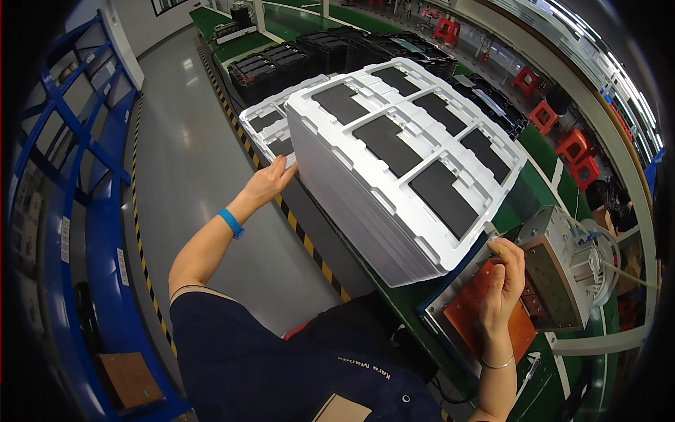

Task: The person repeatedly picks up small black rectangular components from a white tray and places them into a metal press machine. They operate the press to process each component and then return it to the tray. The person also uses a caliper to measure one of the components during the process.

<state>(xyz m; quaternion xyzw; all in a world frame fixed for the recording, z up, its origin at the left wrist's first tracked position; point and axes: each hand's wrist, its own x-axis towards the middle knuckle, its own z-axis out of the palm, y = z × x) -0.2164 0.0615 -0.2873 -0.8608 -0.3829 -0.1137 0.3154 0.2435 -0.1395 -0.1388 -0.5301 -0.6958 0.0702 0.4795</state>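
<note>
A tall stack of white plastic trays stands on the green bench in front of me. Flat dark grey rectangular pieces lie in the compartments of its top tray. My left hand reaches to the stack's left side, fingers stretched out at the edge of a second, lower white tray, which also holds dark pieces. My right hand is over an orange plate on a metal fixture, close to the stack's right corner. Its fingers are curled in; what they hold, if anything, cannot be made out.
A metal box-shaped device with tubes stands right of the orange plate. Black trays are piled behind the white ones. A blue rack stands across the grey aisle on the left. Red stools are at far right.
</note>
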